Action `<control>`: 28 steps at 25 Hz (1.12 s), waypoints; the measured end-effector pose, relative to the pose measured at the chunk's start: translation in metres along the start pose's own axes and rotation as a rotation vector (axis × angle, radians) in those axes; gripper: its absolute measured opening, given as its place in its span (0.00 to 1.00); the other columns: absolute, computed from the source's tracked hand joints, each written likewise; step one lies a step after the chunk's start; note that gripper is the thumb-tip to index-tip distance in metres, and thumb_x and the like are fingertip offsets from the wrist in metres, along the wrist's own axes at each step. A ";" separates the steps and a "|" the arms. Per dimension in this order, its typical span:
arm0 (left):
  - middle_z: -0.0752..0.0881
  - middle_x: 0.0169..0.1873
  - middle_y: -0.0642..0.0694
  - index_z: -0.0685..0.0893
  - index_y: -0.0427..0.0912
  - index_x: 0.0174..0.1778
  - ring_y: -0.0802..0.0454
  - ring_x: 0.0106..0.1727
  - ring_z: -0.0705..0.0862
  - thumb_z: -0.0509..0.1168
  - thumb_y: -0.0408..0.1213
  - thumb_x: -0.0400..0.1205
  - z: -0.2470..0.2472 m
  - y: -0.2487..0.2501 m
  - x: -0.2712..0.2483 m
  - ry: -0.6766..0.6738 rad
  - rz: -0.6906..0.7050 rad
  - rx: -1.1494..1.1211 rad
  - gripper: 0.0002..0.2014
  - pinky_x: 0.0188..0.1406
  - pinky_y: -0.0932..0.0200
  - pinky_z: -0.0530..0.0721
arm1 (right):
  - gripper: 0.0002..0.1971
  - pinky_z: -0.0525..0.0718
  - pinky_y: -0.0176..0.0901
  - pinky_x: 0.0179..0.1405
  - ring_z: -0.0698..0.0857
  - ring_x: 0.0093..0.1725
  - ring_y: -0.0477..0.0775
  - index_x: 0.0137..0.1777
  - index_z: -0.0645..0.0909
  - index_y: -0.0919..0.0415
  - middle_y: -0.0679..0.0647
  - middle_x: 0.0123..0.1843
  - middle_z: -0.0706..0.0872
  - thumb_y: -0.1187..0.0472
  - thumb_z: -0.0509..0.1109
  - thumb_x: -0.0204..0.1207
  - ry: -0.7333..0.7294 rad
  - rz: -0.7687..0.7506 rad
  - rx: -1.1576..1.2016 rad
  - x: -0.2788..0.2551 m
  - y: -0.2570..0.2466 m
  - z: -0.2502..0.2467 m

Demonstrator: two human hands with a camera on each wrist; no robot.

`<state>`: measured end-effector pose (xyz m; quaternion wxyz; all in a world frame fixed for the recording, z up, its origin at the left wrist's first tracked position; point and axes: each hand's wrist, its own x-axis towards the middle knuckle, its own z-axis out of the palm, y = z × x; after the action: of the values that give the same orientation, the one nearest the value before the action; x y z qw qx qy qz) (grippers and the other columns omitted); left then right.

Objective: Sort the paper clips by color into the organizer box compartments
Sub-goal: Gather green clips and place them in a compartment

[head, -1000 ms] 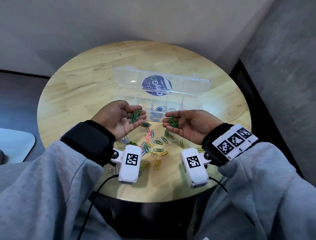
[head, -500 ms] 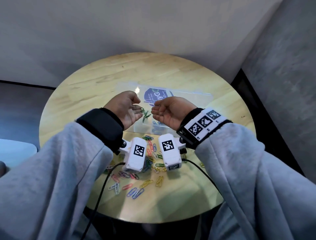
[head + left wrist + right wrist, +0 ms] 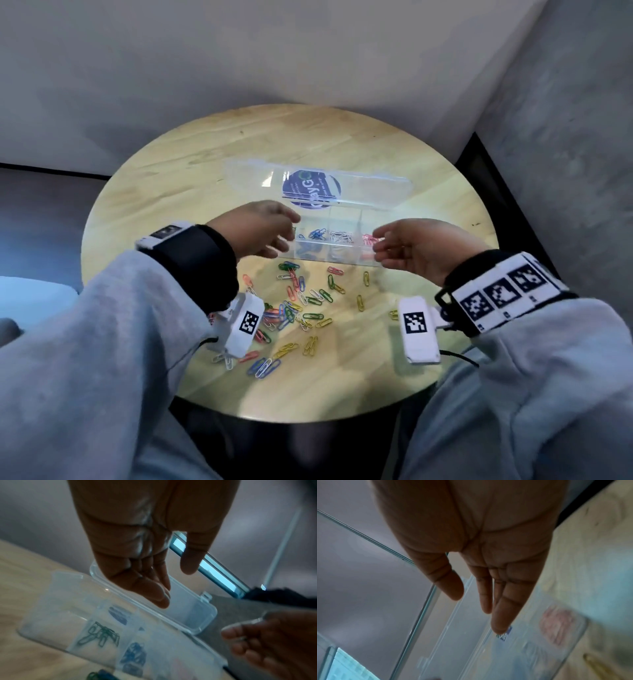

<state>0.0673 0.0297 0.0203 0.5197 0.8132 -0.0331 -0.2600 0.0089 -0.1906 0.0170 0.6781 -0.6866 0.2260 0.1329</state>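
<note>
Left grip [image 3: 260,229]: fingers straight, empty, over organizer box [image 3: 342,255].
Right grip [image 3: 416,250]: relaxed, empty.
Bench [image 3: 376,377]: loose paper clips [image 3: 298,308].

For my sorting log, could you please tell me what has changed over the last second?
Both hands have let go of their green paper clips, which now lie in the clear plastic organizer box. The left hand and right hand, fingers relaxed, have moved apart. The box and the loose coloured clips on the round wooden table stayed put.
</note>
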 end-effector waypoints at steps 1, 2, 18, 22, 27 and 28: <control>0.83 0.39 0.49 0.80 0.48 0.51 0.55 0.36 0.81 0.59 0.30 0.80 0.006 -0.001 -0.004 -0.052 0.028 0.203 0.09 0.34 0.62 0.80 | 0.09 0.84 0.33 0.27 0.82 0.31 0.52 0.43 0.78 0.65 0.60 0.36 0.80 0.70 0.58 0.81 0.017 -0.005 -0.053 -0.003 0.002 -0.007; 0.83 0.40 0.50 0.80 0.50 0.54 0.56 0.36 0.80 0.61 0.32 0.79 0.014 -0.003 -0.007 -0.104 0.058 0.417 0.11 0.37 0.61 0.79 | 0.07 0.84 0.33 0.25 0.81 0.32 0.52 0.43 0.78 0.65 0.60 0.36 0.80 0.71 0.59 0.80 0.024 -0.012 -0.118 -0.007 0.004 -0.014; 0.75 0.58 0.49 0.80 0.58 0.57 0.47 0.61 0.72 0.65 0.32 0.72 0.072 -0.037 -0.016 -0.512 0.345 1.428 0.20 0.52 0.52 0.77 | 0.18 0.81 0.44 0.47 0.84 0.50 0.56 0.56 0.80 0.61 0.56 0.54 0.86 0.53 0.74 0.71 0.006 0.117 -1.414 0.005 0.058 -0.026; 0.76 0.53 0.50 0.85 0.56 0.52 0.48 0.61 0.73 0.68 0.36 0.72 0.078 -0.045 -0.014 -0.536 0.360 1.375 0.14 0.56 0.51 0.79 | 0.17 0.83 0.46 0.54 0.85 0.55 0.58 0.57 0.83 0.64 0.58 0.56 0.87 0.55 0.72 0.73 -0.043 0.123 -1.451 0.012 0.063 -0.020; 0.79 0.55 0.51 0.85 0.52 0.51 0.49 0.63 0.74 0.70 0.44 0.74 0.079 -0.051 -0.007 -0.499 0.355 1.377 0.10 0.59 0.51 0.79 | 0.07 0.79 0.42 0.42 0.82 0.45 0.55 0.47 0.85 0.63 0.58 0.49 0.88 0.61 0.71 0.72 -0.097 0.051 -1.410 0.014 0.066 -0.021; 0.79 0.56 0.50 0.85 0.51 0.51 0.49 0.63 0.74 0.70 0.45 0.74 0.079 -0.053 -0.006 -0.493 0.342 1.372 0.10 0.58 0.51 0.78 | 0.04 0.79 0.42 0.42 0.81 0.44 0.55 0.44 0.83 0.61 0.57 0.46 0.87 0.62 0.71 0.71 -0.105 0.040 -1.412 0.013 0.066 -0.020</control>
<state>0.0149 -0.0093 -0.0483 -0.0936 0.8564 -0.4293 -0.2710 -0.0152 -0.2110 -0.0462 0.0784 -0.9506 0.0656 0.2932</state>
